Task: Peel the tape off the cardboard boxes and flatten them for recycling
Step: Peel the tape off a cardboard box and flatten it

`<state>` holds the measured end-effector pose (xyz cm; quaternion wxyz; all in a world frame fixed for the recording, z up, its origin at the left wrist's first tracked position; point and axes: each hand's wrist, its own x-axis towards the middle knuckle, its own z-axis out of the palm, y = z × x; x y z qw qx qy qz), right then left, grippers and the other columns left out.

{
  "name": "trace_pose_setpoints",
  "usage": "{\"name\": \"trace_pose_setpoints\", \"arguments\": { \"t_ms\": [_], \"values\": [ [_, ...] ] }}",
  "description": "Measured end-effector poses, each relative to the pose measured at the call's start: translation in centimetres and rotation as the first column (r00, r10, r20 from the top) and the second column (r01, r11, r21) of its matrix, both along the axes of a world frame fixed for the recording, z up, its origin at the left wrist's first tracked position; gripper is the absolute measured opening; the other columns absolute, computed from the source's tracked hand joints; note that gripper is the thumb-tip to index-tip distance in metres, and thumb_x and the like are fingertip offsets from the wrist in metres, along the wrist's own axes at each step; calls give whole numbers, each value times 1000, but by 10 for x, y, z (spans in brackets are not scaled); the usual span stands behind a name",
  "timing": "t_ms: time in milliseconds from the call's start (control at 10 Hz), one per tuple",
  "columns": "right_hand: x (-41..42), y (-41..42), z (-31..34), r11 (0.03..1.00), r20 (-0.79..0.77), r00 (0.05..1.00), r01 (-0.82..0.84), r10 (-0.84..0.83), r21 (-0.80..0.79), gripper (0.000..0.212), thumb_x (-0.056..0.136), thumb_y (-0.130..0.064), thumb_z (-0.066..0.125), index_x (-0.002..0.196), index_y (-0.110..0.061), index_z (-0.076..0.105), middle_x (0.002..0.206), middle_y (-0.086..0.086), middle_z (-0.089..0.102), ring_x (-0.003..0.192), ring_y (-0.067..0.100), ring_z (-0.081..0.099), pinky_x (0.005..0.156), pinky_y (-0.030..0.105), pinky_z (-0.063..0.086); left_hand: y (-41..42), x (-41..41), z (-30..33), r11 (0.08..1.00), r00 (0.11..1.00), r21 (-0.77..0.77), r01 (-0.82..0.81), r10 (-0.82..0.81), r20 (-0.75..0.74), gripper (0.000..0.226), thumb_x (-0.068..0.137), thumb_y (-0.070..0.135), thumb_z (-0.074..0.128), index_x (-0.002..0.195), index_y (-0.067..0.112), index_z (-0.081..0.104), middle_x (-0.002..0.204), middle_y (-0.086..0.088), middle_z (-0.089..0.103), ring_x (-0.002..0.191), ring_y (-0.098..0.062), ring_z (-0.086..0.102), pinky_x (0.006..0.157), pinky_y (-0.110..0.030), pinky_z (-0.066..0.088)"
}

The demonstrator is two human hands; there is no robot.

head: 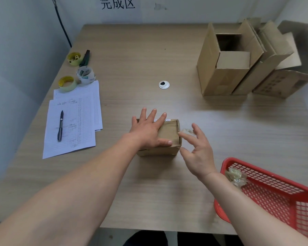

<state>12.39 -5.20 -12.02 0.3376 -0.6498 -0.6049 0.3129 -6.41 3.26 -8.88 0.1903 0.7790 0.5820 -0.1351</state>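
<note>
A small closed cardboard box (169, 132) sits in the middle of the table. My left hand (149, 130) lies flat on its top with fingers spread, pressing it down. My right hand (197, 150) is at the box's right side, its index fingertip touching the upper right edge. A crumpled bit of clear tape (188, 130) shows just behind its fingers; whether the hand holds it is unclear. At the back right stand several opened cardboard boxes (226, 68).
A red plastic basket (274, 190) holding a wad of peeled tape (236, 176) sits at the near right. On the left lie papers (75, 121) with a pen (60, 125), tape rolls (85, 74) and a dark cutter (85, 57). A round cable grommet (164, 84) is mid-table.
</note>
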Motion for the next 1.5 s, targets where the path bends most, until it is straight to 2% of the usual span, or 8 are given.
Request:
{"name": "trace_pose_setpoints", "arguments": {
  "t_ms": [200, 400, 600, 800, 900, 1000, 1200, 1500],
  "values": [
    [2, 8, -1, 979, 182, 962, -206, 202, -1, 31, 88, -11, 72, 106, -36, 76, 162, 6, 29, 145, 24, 35, 112, 40, 39, -1, 0, -1, 1000, 1000, -6, 11, -11, -11, 109, 76, 87, 45, 155, 40, -12, 166, -1, -16, 149, -35, -25, 117, -61, -3],
    [-3, 3, 3, 992, -219, 975, 5, -34, -130, 45, 81, 8, 67, 63, -32, 73, 152, 2, 44, 135, 18, 49, 107, 42, 45, -3, -2, 0, 1000, 1000, -8, 7, -7, -5, 108, 78, 84, 48, 155, 40, -12, 166, 0, -16, 149, -34, -24, 117, -61, -2],
    [3, 12, 7, 793, -750, 261, 262, -607, -550, 23, 90, 9, 40, 77, -6, 52, 126, 15, 58, 106, 38, 68, 70, 43, 58, -5, -6, -2, 1000, 1000, -12, 7, -7, 3, 107, 78, 83, 49, 155, 41, -13, 166, 0, -16, 149, -33, -25, 117, -61, -3],
    [-2, 2, 12, 935, -316, 900, 214, -301, -282, 27, 77, -18, 84, 90, -17, 60, 93, -4, 67, 80, 11, 67, 71, 39, 55, -5, -5, -2, 1000, 1000, -6, 13, -13, 5, 107, 78, 83, 49, 155, 41, -12, 166, 0, -16, 149, -34, -24, 117, -61, -2],
    [-5, -4, 1, 948, -193, 949, 197, -249, -252, 26, 73, -22, 87, 67, -18, 62, 92, -4, 70, 83, 15, 69, 72, 27, 49, -4, -4, -2, 1000, 1000, -5, 12, -12, 3, 107, 78, 83, 49, 155, 41, -12, 166, 0, -16, 149, -34, -24, 117, -61, -2],
    [1, -1, -3, 956, -264, 951, 83, -160, -281, 28, 79, -13, 82, 58, -17, 64, 74, -7, 66, 94, 7, 67, 80, 28, 50, -4, -5, -3, 1000, 1000, -7, 8, -8, 9, 107, 78, 83, 50, 155, 41, -12, 166, 1, -16, 149, -33, -25, 117, -61, -2],
    [25, 23, 12, 880, -483, 873, -170, -74, -444, 20, 95, -8, 65, 76, -9, 57, 102, 9, 73, 98, 18, 73, 78, 44, 58, -5, -8, -3, 1000, 1000, -7, 10, -10, 20, 108, 78, 82, 51, 155, 41, -12, 166, 1, -15, 149, -33, -24, 117, -60, -1],
    [-5, 42, 13, 729, -529, 589, 157, -611, -667, 16, 105, -23, 39, 94, -17, 50, 75, 8, 67, 68, 25, 69, 65, 36, 54, -18, -16, -8, 999, 993, 14, -31, 29, 114, 112, 70, 85, 56, 156, 42, -2, 167, 2, -8, 150, -29, -23, 118, -59, -4]
  ]
}}
